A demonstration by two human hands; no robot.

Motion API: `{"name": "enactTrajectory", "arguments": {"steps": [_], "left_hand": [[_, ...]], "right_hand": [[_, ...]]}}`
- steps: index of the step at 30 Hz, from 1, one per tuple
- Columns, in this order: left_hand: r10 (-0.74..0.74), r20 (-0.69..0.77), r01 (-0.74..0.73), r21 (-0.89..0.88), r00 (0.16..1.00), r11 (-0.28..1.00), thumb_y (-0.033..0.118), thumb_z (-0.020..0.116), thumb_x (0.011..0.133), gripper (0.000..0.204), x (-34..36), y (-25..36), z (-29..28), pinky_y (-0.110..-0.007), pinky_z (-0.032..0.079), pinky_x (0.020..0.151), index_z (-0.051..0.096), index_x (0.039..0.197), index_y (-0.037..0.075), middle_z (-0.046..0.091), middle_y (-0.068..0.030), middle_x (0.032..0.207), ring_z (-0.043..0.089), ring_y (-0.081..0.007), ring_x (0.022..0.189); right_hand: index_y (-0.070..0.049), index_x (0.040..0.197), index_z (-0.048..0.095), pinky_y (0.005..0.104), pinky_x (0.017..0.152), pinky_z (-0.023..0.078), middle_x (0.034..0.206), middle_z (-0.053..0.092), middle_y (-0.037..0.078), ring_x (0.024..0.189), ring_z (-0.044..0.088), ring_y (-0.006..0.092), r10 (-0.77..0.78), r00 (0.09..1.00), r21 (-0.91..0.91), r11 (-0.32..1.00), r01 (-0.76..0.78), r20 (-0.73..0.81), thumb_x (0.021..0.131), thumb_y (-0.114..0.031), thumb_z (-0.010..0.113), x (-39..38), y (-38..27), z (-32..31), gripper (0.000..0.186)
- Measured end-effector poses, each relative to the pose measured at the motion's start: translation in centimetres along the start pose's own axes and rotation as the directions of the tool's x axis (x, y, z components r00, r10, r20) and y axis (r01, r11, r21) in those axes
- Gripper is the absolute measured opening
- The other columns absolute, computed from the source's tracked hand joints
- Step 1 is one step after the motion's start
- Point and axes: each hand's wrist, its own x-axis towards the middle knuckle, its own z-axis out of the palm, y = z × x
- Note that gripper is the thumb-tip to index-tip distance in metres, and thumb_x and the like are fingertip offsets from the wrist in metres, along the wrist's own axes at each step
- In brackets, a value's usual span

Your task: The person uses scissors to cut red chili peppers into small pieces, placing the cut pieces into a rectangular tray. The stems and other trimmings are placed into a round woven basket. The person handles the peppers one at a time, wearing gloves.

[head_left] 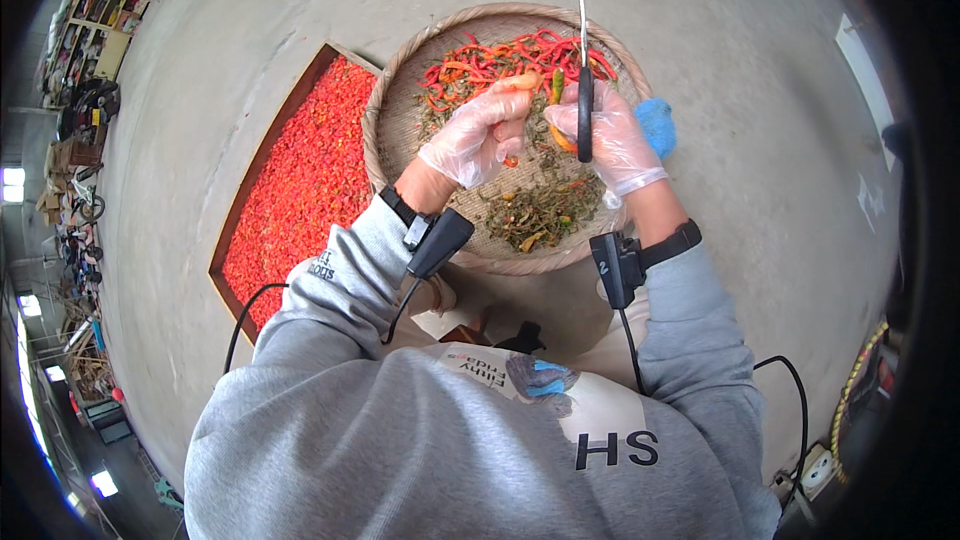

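My left hand [478, 136], in a clear plastic glove, is closed with an orange-red chili pepper [522, 82] at its fingertips. My right hand [612, 140], gloved the same way, grips a pair of scissors [585, 105] by the black handle, its blade pointing away from me. Both hands are raised over a round woven tray [398, 80]. Whole red chili peppers [470, 67] lie along the tray's far side, while a heap of green-brown stems [530, 215] sits at its near side. A yellow-green chili [557, 87] shows between my hands; whether one holds it I cannot tell.
To the left, a shallow wooden box [240, 212] full of chopped red chili [300, 175] stands against the tray. A blue cloth-like thing [656, 127] is at the tray's right rim. Cluttered shelves [95, 45] line the far left, and a black cable [802, 410] hangs at my right.
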Motion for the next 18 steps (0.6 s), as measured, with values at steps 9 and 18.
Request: {"name": "enactTrajectory", "arguments": {"steps": [9, 18], "left_hand": [[-0.028, -0.145, 0.066, 0.263, 0.989, 0.963, 0.038, 0.056, 0.093, 0.029, -1.1, -3.8, -0.3, -0.021, 0.021, 0.037, 0.056, 0.109, 0.014, 0.032, 0.0084, 0.056, 0.027, -0.0042, 0.042], [0.145, -0.339, 0.009, 0.413, 0.929, 0.910, 0.037, 0.048, 0.096, 0.031, 2.1, -5.5, -7.5, -0.025, 0.043, 0.043, 0.053, 0.091, 0.008, 0.052, -0.0020, 0.065, 0.054, -0.0143, 0.052]], "right_hand": [[0.000, 0.092, 0.058, 0.0312, 0.063, 0.046, 0.079, 0.059, 0.007, 0.070, 0.056, 0.0195, 0.042, 0.999, -0.625, 0.780, -0.041, -0.013, 0.074, -0.019, 0.073, 0.0, 2.6, -0.4, 0.030], [0.001, 0.089, 0.055, 0.0331, 0.063, 0.044, 0.075, 0.057, 0.008, 0.070, 0.053, 0.0200, -0.035, 0.997, -0.705, 0.709, -0.024, -0.069, 0.075, -0.030, 0.076, -0.3, 1.7, 0.1, 0.040]]}}
